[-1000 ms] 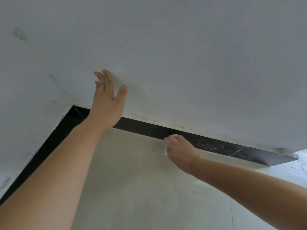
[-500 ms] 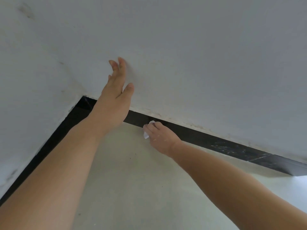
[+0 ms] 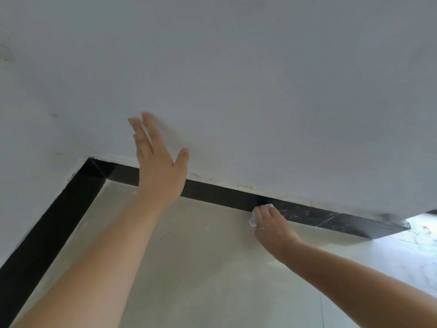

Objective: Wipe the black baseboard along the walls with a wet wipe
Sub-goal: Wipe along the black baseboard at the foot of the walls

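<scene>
A black baseboard (image 3: 217, 194) runs along the foot of the white wall, turns at the corner on the left and continues down the left wall (image 3: 47, 230). My right hand (image 3: 272, 226) presses a crumpled white wet wipe (image 3: 254, 215) against the baseboard, right of the middle. The wipe shows only at my fingertips. Right of my hand the baseboard looks streaked. My left hand (image 3: 158, 166) rests flat on the wall above the baseboard, fingers spread, holding nothing.
The white wall (image 3: 260, 91) fills the upper view and ends at an outer corner (image 3: 402, 223) on the right, where brighter marbled floor (image 3: 421, 242) begins. Pale floor tiles (image 3: 201, 268) lie below both arms.
My right hand has slid the wipe back to the right along the baseboard after reaching close to my left hand. My left hand stays on the wall.
</scene>
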### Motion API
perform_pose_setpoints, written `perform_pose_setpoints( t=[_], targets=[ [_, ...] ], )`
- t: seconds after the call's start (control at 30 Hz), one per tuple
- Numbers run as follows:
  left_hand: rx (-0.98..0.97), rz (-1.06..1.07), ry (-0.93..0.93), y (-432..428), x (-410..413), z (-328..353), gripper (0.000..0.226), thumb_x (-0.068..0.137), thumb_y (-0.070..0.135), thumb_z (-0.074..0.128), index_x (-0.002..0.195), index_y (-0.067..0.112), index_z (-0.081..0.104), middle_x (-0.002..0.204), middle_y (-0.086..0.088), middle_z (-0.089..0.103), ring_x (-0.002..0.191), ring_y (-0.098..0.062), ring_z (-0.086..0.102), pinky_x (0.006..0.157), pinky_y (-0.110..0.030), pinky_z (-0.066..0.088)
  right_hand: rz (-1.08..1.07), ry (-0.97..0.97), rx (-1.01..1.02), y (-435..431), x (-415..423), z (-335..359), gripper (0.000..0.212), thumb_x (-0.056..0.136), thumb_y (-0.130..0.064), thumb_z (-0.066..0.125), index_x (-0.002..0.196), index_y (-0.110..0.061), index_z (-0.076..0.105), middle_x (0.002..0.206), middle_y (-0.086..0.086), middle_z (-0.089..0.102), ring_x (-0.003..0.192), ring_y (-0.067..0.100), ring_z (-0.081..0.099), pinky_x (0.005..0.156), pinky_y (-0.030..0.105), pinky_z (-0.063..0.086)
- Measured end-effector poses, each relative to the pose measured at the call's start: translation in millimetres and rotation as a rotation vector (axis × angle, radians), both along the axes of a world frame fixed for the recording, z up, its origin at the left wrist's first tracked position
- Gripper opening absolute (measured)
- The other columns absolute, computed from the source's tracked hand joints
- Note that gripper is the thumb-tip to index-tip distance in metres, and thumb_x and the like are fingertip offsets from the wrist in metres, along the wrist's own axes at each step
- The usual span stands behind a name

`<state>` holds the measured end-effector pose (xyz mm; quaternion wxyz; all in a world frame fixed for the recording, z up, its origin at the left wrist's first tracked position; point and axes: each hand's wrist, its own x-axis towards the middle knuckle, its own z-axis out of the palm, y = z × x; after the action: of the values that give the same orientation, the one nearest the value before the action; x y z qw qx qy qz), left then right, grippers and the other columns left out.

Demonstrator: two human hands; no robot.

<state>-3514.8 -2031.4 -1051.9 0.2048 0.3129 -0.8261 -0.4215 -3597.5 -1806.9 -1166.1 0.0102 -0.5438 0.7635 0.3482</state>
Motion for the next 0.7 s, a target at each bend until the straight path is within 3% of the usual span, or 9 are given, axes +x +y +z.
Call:
perform_pose_setpoints(
  t=[0.1, 0.2, 0.33, 0.43, 0.57, 0.63, 0.7],
  targets=[
    [0.177, -0.049, -0.093, 36, -13, -9, 0.099, 0.093, 0.039, 0.053, 0.143, 0.028, -0.031, 0.145, -0.002, -0.046, 0.143, -0.024, -0.021, 0.115, -0.041, -0.001, 0.084, 0.003, 0.023, -10, 14, 12, 0.038, 0.091, -0.011, 0.05, 0.129, -0.009, 0.054, 0.125, 0.02, 0.043, 0.117, 0.037, 0.037, 0.103, 0.048, 0.028],
    [0.298, -0.043, -0.094, 60, -29, -13, 0.105, 0.09, 0.044, 0.055, 0.142, 0.023, -0.033, 0.146, -0.006, -0.043, 0.143, -0.026, -0.022, 0.115, -0.041, -0.005, 0.208, -0.013, -0.038, -18, 5, 24, 0.035, 0.092, -0.011, 0.05, 0.126, -0.008, 0.057, 0.133, 0.018, 0.042, 0.123, 0.037, 0.036, 0.104, 0.044, 0.031],
    [0.366, -0.015, -0.076, 70, -44, -12, 0.112, 0.087, 0.048, 0.058, 0.14, 0.017, -0.036, 0.147, -0.008, -0.042, 0.144, -0.027, -0.02, 0.115, -0.043, -0.005, 0.242, 0.004, -0.082, 8, -25, 31, 0.03, 0.08, -0.015, 0.064, 0.109, -0.012, 0.07, 0.122, 0.01, 0.057, 0.108, 0.031, 0.056, 0.081, 0.035, 0.048],
    [0.369, -0.008, -0.083, 70, -45, -13, 0.118, 0.084, 0.049, 0.062, 0.14, 0.017, -0.036, 0.146, -0.008, -0.043, 0.144, -0.025, -0.02, 0.115, -0.041, -0.004, 0.187, 0.049, -0.064, 40, -38, 25, 0.037, 0.066, -0.014, 0.076, 0.099, 0.001, 0.072, 0.101, 0.017, 0.062, 0.084, 0.031, 0.062, 0.067, 0.036, 0.05],
    [0.379, -0.007, -0.063, 72, -47, -15, 0.12, 0.082, 0.048, 0.064, 0.14, 0.016, -0.036, 0.145, -0.009, -0.044, 0.144, -0.021, -0.02, 0.115, -0.039, -0.004, 0.058, 0.105, -0.113, 82, -43, 21, 0.03, 0.065, 0.0, 0.057, 0.094, 0.006, 0.059, 0.083, 0.018, 0.056, 0.062, 0.03, 0.057, 0.051, 0.031, 0.048],
    [0.394, -0.006, -0.045, 74, -47, -15, 0.118, 0.083, 0.047, 0.063, 0.14, 0.016, -0.036, 0.145, -0.008, -0.044, 0.144, -0.02, -0.02, 0.114, -0.037, -0.004, -0.041, 0.035, -0.005, 93, -38, 22, 0.036, 0.06, 0.002, 0.062, 0.095, 0.007, 0.065, 0.084, 0.017, 0.057, 0.061, 0.029, 0.054, 0.05, 0.031, 0.046],
    [0.394, -0.007, -0.038, 74, -46, -14, 0.117, 0.084, 0.046, 0.062, 0.14, 0.016, -0.036, 0.145, -0.008, -0.044, 0.143, -0.018, -0.021, 0.114, -0.035, -0.004, -0.139, -0.043, 0.097, 99, -30, 24, 0.041, 0.073, 0.004, 0.056, 0.113, -0.001, 0.063, 0.102, 0.017, 0.051, 0.076, 0.028, 0.056, 0.062, 0.035, 0.044]
  ],
)
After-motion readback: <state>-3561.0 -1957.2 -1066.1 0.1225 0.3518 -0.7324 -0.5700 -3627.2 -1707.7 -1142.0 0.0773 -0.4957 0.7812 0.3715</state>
